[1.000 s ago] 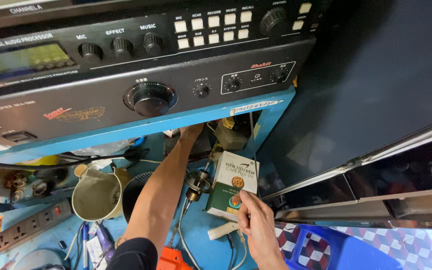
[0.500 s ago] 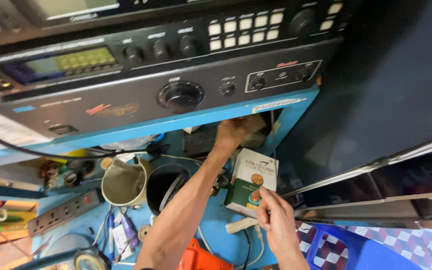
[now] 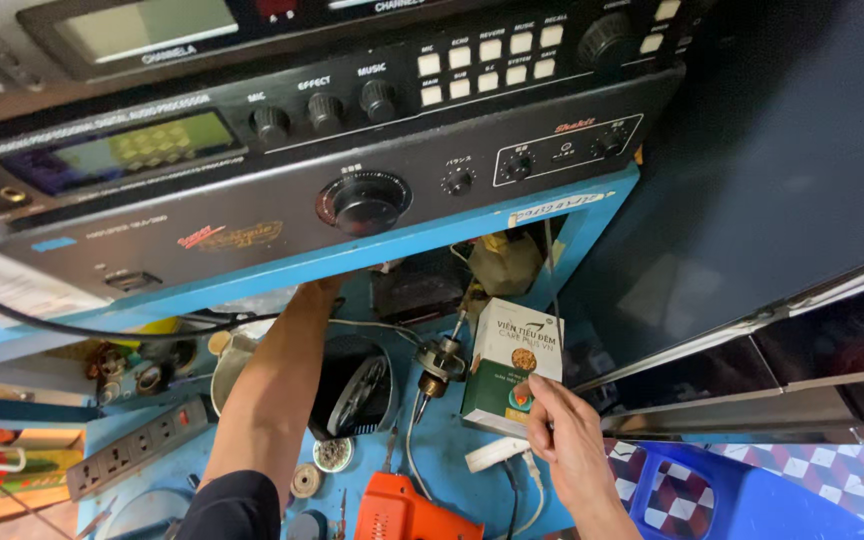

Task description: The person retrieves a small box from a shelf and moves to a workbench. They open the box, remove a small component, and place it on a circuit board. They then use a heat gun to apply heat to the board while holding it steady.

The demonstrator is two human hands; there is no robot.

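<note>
My right hand (image 3: 567, 440) pinches the lower right corner of a green and white cardboard box (image 3: 512, 355) that stands tilted on the blue bench (image 3: 442, 460). My left forearm (image 3: 272, 390) reaches up across the bench and under the blue shelf (image 3: 402, 245). That hand itself is hidden behind the shelf edge, so I cannot see what it touches. A small metal tool with a pointed tip and a cable (image 3: 439, 362) lies just left of the box.
Black audio units with knobs and displays (image 3: 352, 200) sit on the shelf. On the bench are a round black part (image 3: 352, 390), an orange power tool (image 3: 407, 510), a grey power strip (image 3: 137, 445) and loose cables. A dark panel (image 3: 752, 150) stands at right, with a blue stool (image 3: 712, 495) below it.
My left hand, seen earlier by the back of the bench near the box, has shifted left and gone out of sight under the shelf. My right hand stays on the box.
</note>
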